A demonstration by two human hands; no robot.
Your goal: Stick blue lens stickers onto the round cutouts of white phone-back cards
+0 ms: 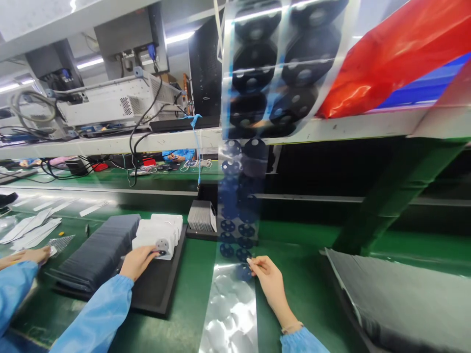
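Observation:
My left hand point(139, 261) is closed, its fingertips pinched at the edge of a white card point(170, 245) that bears a grey round piece with small holes. The card lies with several other white cards at the upper end of a black tray point(156, 294). My right hand point(269, 282) has thumb and forefinger pinched on the edge of a dark round sticker point(244, 271). That sticker is the lowest on a clear strip point(230, 314) of sticker pairs, which hangs from the shelf and runs down over the bench. Below my fingers the strip is bare and shiny.
A long row of dark cards point(106, 250) stands left of the tray. A small black box of upright cards point(202, 215) sits behind. Grey sheets point(412, 299) fill a tray at right. A co-worker's hand point(35, 256) is at far left. A shelf point(346, 126) crosses above.

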